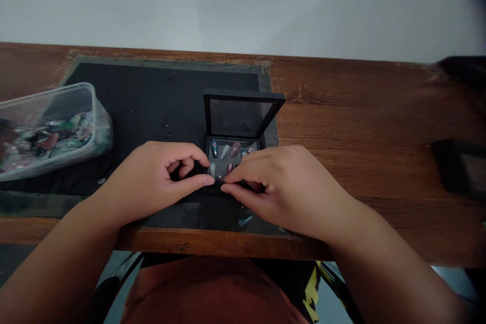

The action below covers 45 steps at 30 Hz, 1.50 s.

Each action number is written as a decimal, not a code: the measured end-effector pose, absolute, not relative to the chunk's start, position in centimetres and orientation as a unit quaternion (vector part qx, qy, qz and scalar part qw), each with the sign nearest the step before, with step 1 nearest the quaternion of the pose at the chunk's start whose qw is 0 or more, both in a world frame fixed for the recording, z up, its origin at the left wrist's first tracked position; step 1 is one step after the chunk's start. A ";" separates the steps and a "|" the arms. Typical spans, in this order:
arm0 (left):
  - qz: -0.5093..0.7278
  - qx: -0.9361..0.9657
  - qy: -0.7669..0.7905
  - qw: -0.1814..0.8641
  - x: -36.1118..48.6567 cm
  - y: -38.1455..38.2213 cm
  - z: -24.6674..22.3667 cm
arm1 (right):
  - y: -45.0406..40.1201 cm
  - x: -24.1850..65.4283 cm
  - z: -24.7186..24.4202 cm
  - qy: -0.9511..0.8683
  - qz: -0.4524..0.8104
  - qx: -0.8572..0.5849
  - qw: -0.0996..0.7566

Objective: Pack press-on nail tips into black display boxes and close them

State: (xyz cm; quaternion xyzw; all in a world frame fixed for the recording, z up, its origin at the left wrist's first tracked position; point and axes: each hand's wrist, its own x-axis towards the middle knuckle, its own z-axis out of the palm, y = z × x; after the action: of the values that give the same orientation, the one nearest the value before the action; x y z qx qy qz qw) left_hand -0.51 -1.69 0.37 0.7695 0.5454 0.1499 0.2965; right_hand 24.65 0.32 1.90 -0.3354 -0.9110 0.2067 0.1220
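A small black box (208,144) with its window lid (243,116) raised stands on the dark mat. Inside lie several false nails: a dark blue one with a star (214,149), a pale one (225,152) and a mauve one (235,150) among them. My left hand (159,177) curls at the box's front left corner, thumb and forefinger against its edge beside another pale nail (212,169). My right hand (281,182) covers the front right of the box. Its thumb and forefinger pinch at the front edge; what is between them is too small to make out.
A clear plastic tub (102,126) full of colourful false nails stands on the mat (152,96) at left. A loose bluish nail (245,221) lies near the table's front edge. Dark objects, one a frame-like box (455,167), sit on the wooden table (364,126) at right.
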 end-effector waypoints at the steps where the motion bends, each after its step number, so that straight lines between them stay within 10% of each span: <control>1: 0.151 0.770 0.544 0.297 -0.5 -1.7 0.4 | 0.3 24.6 1.9 -0.911 0.210 -0.334 0.122; 45: 0.167 0.803 0.510 0.258 -0.4 -1.6 -0.2 | 0.2 24.5 1.8 -0.898 0.280 -0.301 0.156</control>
State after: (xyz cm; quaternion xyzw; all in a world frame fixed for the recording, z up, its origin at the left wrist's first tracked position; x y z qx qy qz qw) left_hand -0.43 -1.63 -0.17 0.8032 0.5101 0.1670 0.2584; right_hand 24.48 0.17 1.76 -0.3014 -0.8981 0.2798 0.1560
